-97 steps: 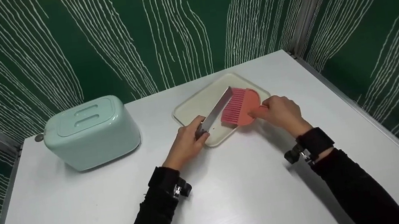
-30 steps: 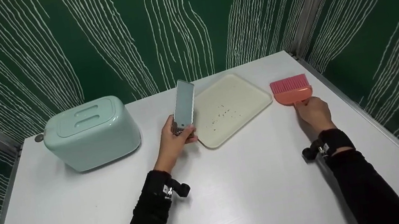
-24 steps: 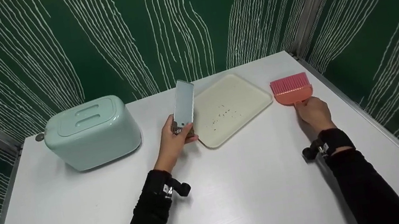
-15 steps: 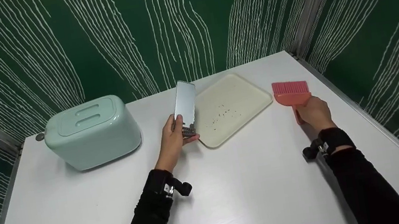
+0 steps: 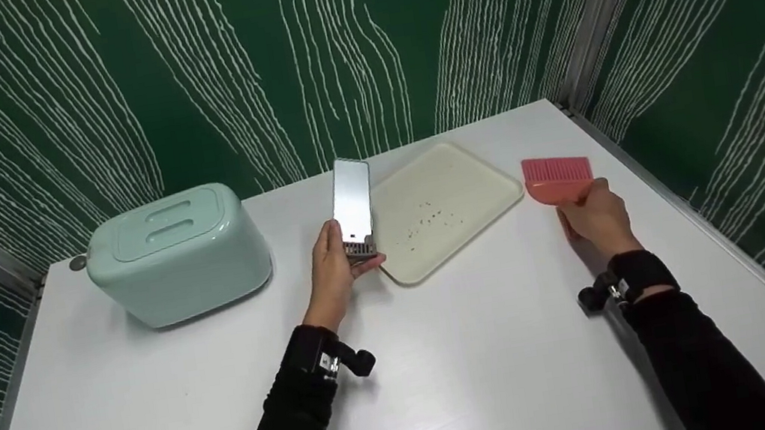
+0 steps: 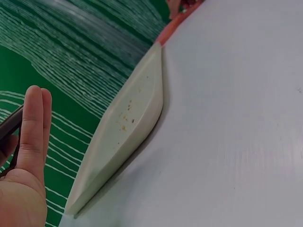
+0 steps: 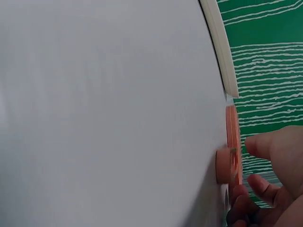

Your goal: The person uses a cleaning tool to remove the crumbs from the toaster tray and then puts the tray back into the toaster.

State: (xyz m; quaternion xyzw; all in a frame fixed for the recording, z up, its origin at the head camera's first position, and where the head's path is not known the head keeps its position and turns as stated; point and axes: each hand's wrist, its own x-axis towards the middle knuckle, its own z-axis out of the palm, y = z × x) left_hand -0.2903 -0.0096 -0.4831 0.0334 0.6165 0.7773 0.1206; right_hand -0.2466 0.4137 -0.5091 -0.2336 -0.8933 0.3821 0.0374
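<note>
In the head view my left hand (image 5: 332, 275) grips the slotted grey end of a long, shiny metal crumb tray (image 5: 352, 200), held tilted up beside a cream tray (image 5: 481, 192). Dark crumbs (image 5: 432, 215) lie scattered on the cream tray. A brush (image 5: 560, 187) with pink bristles and an orange body rests on the table to the right. My right hand (image 5: 599, 217) is over its handle; in the right wrist view the thumb stands apart from the brush (image 7: 233, 125) and the fingers are loosely curled beside it. The left wrist view mostly cuts off the metal piece.
A mint toaster (image 5: 185, 267) with two lidded-looking slots stands at the left of the white table (image 5: 454, 386). A small dark round knob (image 5: 78, 263) is at its far left end. Green walls (image 5: 195, 76) with white lines rise behind and at both sides.
The brush has gone from over the cream tray to the table on the right, and my right hand has loosened on it. My left hand has drawn the crumb tray leftward and turned it.
</note>
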